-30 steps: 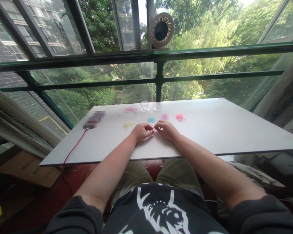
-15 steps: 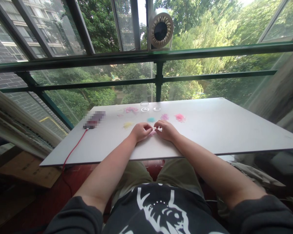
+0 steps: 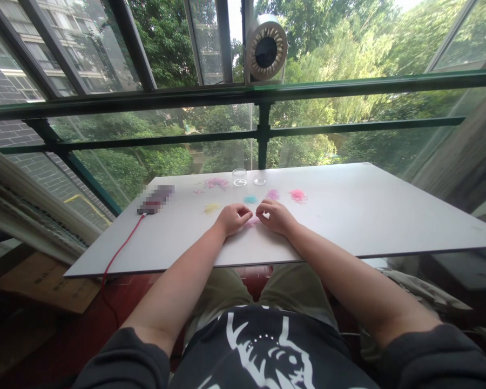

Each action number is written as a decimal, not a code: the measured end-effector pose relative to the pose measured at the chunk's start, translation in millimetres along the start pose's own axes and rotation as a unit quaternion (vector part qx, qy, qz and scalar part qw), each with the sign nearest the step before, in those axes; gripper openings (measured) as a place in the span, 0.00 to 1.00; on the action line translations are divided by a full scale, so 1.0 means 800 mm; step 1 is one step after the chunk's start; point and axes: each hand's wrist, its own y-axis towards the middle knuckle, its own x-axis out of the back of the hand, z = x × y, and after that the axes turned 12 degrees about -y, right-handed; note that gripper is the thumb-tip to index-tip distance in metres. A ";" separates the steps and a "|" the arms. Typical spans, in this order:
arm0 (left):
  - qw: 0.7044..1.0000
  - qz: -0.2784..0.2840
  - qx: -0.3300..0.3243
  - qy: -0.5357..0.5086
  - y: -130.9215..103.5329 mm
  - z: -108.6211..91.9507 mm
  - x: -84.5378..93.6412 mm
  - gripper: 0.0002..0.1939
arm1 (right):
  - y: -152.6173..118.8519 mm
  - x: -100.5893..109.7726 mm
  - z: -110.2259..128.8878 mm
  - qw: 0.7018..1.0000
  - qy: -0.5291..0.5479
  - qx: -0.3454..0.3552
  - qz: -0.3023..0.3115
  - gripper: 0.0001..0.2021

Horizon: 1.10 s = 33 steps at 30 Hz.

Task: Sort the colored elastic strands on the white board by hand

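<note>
At the bottom of the frame lie the person's dark printed shirt and olive trousers, with both bare forearms running up toward the centre. There the left hand (image 3: 231,218) and the right hand (image 3: 276,216) rest on the white board (image 3: 368,210), knuckles up, fingers curled inward and their tips nearly meeting. Between and just under those fingertips lies a small pale pink cluster (image 3: 251,221) of fine pieces; both hands are about equally near it, the left perhaps touching its edge. Whether either hand actually pinches a piece is too small to tell, and the cluster shows no clear long axis.

Just beyond the hands, in a loose row across the middle, sit little heaps: a yellow heap (image 3: 212,207) to the left, a turquoise heap (image 3: 250,199) straight ahead, a violet heap (image 3: 272,194) and a bright pink heap (image 3: 298,195) to the right. Farther back stand a clear cup (image 3: 240,176) and a clear lid (image 3: 260,180), with a pale pink scatter (image 3: 217,183) at their left. A blurred phone (image 3: 156,199) on a red cable (image 3: 119,249) lies at centre left.
</note>
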 end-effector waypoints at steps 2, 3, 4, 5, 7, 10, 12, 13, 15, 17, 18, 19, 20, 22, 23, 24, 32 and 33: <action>1.000 -0.002 -0.001 -0.002 0.000 0.000 0.000 0.11 | 0.000 0.000 0.000 1.000 0.005 -0.002 -0.001 0.05; 1.000 -0.003 -0.003 -0.004 0.000 0.000 0.000 0.11 | 0.000 0.000 -0.001 1.000 0.007 -0.004 -0.002 0.05; 1.000 -0.003 -0.005 -0.006 0.000 0.000 0.000 0.11 | 0.000 -0.001 -0.001 1.000 0.008 -0.006 -0.003 0.05; 1.000 -0.002 -0.008 -0.008 0.000 0.000 0.000 0.11 | 0.000 -0.001 -0.001 1.000 0.009 -0.007 -0.004 0.05; 1.000 -0.002 -0.013 -0.010 0.000 0.001 0.000 0.11 | 0.000 -0.001 -0.002 1.000 0.010 -0.008 -0.003 0.04; 1.000 -0.004 -0.020 -0.010 0.001 0.003 -0.001 0.10 | 0.000 -0.002 -0.003 1.000 0.011 -0.003 -0.002 0.03; 1.000 -0.004 -0.021 -0.008 0.001 0.004 -0.001 0.09 | 0.000 -0.002 -0.004 1.000 0.011 0.001 -0.001 0.03; 1.000 -0.003 -0.021 -0.007 0.001 0.004 -0.001 0.09 | 0.000 -0.003 -0.004 1.000 0.011 0.002 0.000 0.03; 1.000 0.000 -0.021 -0.006 0.001 0.004 -0.001 0.09 | 0.000 -0.003 -0.005 1.000 0.009 0.002 0.000 0.03; 1.000 0.004 -0.023 -0.006 0.000 0.005 -0.001 0.10 | 0.000 -0.004 -0.006 1.000 0.007 0.001 0.000 0.02; 1.000 0.007 -0.024 -0.006 0.000 0.004 -0.001 0.10 | 0.000 -0.004 -0.006 1.000 0.007 0.001 0.000 0.02; 1.000 0.009 -0.025 -0.005 0.000 0.004 -0.001 0.10 | 0.000 -0.005 -0.006 1.000 0.007 0.001 0.001 0.02; 1.000 0.012 -0.026 -0.002 0.000 0.004 0.000 0.10 | 0.000 -0.005 -0.007 1.000 0.007 0.001 0.001 0.02; 1.000 0.016 -0.025 0.002 0.000 0.004 0.000 0.10 | 0.000 -0.005 -0.007 1.000 0.006 0.002 0.000 0.02; 1.000 0.016 -0.024 0.004 0.000 0.004 0.000 0.10 | 0.000 -0.005 -0.007 1.000 0.005 0.003 -0.001 0.02; 1.000 0.017 -0.024 0.004 0.000 0.004 0.000 0.10 | 0.000 -0.005 -0.007 1.000 0.005 0.004 -0.001 0.02; 0.999 0.021 -0.030 -0.006 -0.001 0.004 -0.002 0.10 | 0.001 -0.006 -0.008 1.000 0.001 0.008 -0.006 0.04; 0.999 0.023 -0.032 -0.008 -0.001 0.004 -0.003 0.11 | 0.001 -0.006 -0.008 1.000 0.001 0.008 -0.006 0.04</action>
